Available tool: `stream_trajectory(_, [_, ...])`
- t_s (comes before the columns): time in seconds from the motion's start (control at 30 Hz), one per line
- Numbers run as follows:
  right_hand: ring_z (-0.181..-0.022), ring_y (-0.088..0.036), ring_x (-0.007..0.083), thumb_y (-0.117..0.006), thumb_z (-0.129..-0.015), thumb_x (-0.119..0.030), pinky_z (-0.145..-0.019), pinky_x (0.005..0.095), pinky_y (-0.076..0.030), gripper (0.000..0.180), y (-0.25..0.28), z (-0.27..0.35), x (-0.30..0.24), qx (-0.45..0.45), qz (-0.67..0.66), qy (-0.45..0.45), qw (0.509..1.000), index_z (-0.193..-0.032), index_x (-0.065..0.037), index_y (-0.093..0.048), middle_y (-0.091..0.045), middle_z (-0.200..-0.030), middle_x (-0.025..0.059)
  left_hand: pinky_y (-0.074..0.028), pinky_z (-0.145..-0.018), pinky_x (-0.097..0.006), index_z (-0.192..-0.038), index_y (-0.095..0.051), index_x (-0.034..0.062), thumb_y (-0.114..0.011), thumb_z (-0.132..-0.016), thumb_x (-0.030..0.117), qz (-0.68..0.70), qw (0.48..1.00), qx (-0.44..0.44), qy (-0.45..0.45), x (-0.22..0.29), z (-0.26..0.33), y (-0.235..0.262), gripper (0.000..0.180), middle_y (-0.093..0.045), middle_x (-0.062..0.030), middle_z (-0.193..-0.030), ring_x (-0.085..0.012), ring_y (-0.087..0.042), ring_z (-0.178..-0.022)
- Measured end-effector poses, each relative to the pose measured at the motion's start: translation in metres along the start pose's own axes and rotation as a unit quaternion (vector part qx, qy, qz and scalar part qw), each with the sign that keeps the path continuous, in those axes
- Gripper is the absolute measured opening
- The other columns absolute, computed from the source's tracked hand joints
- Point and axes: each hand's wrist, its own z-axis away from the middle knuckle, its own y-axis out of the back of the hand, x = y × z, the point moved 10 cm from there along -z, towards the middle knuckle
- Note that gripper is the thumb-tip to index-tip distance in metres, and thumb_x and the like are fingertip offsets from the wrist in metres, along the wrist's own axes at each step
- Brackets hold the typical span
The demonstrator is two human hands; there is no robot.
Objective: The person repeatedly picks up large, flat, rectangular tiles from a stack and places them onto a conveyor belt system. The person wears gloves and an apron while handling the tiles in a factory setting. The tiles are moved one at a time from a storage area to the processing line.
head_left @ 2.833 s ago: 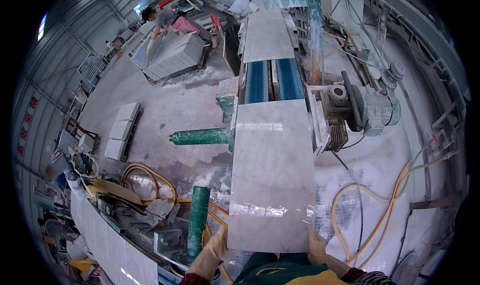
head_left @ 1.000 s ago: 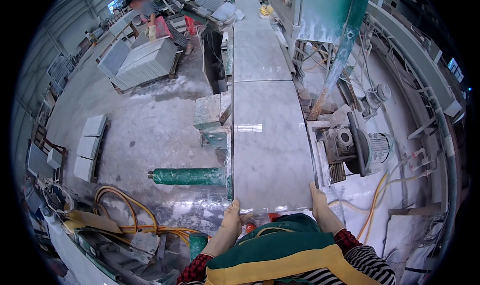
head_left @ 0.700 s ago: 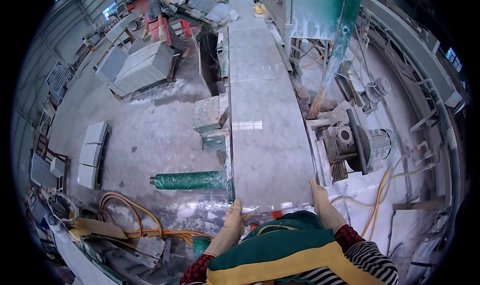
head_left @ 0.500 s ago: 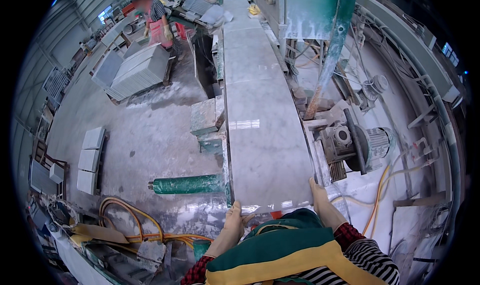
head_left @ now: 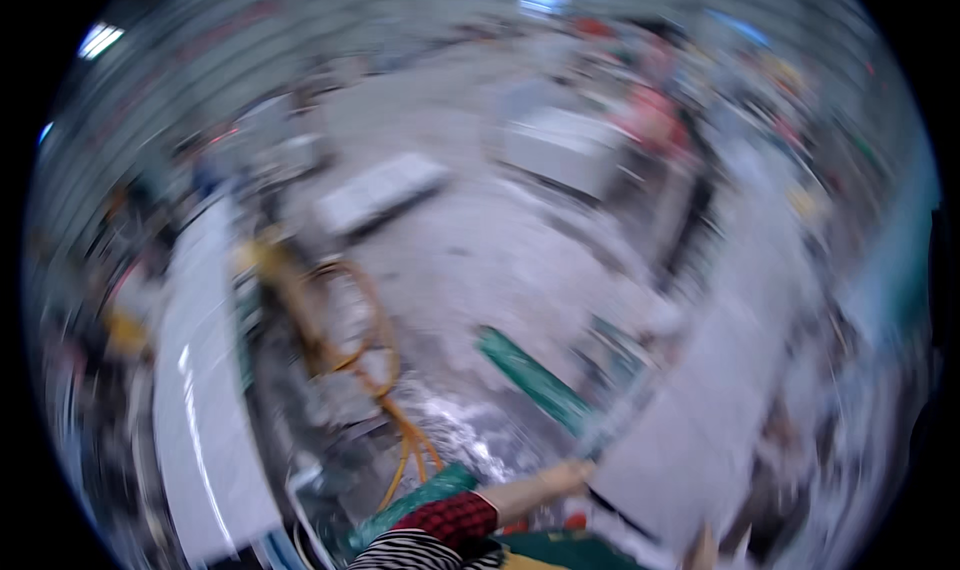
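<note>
Motion blurs the whole head view. A long, pale grey stone slab (head_left: 690, 410) lies on the narrow conveyor line running away on the right. At the slab's near left corner is my left hand (head_left: 562, 478), its fingers smeared, so their grip does not show. My right hand (head_left: 703, 548) is only partly in view by the slab's near end at the lower edge, its fingers blurred too. A red checked cuff (head_left: 455, 518) covers my left wrist.
A second long table with a glossy white top (head_left: 205, 390) stands on the left. Between them are orange hoses (head_left: 395, 410), a green roller (head_left: 535, 375) and stacked slabs (head_left: 565, 150). Farther back, a person in pink (head_left: 655, 120) stands beside the stack.
My view has swung left, bringing the white-topped table into sight and shifting the conveyor to the right. Both hands stay near the slab's near end; the right is now mostly out of frame.
</note>
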Motion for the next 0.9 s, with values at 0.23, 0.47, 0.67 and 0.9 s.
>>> stream_trajectory(0.23, [-0.129,-0.054,0.039,-0.049,-0.105,-0.04,-0.113,0.0418,-0.041,0.057,-0.123,0.092,-0.143,0.034,0.64,0.311,0.702,-0.138,0.006,-0.055,-0.058,-0.137,0.0301,-0.054,-0.071,-0.025,-0.142,-0.045,0.007,-0.054,-0.103,0.047,0.412,0.907,0.081,-0.042,-0.114,0.069,0.07,0.056,-0.067,-0.0044,-0.108,-0.0116,-0.063,-0.084])
stream_trajectory(0.47, [-0.12,-0.06,0.0408,-0.057,-0.102,-0.025,-0.106,0.0449,-0.047,0.042,-0.267,0.07,-0.089,-0.227,0.517,0.547,0.618,-0.131,0.005,-0.061,-0.063,-0.128,0.0266,-0.053,-0.072,-0.025,-0.127,-0.053,0.0075,-0.059,-0.102,0.041,0.494,0.819,0.288,-0.052,-0.173,0.188,0.087,0.042,-0.069,-0.0066,-0.106,-0.012,-0.064,-0.083])
stream_trajectory(0.67, [-0.115,-0.062,0.0384,-0.066,-0.095,-0.008,-0.103,0.0471,-0.049,0.032,-0.335,0.194,-0.122,-0.288,0.473,0.742,0.378,-0.124,0.004,-0.064,-0.066,-0.122,0.024,-0.056,-0.083,-0.032,-0.127,-0.056,0.0045,-0.06,-0.102,0.034,0.561,0.704,0.425,-0.093,-0.218,0.267,0.064,0.039,-0.069,-0.0128,-0.117,-0.0193,-0.068,-0.094])
stream_trajectory(0.9, [-0.118,-0.052,0.0425,-0.058,-0.096,-0.017,-0.105,0.0535,-0.036,0.028,-0.322,0.086,-0.066,-0.366,0.45,0.625,0.523,-0.116,0.002,-0.064,-0.061,-0.119,0.0248,-0.061,-0.078,-0.038,-0.124,-0.056,0.0011,-0.056,-0.101,0.025,0.62,0.57,0.539,-0.003,-0.3,0.338,-0.04,0.033,-0.071,-0.0174,-0.116,-0.027,-0.071,-0.092])
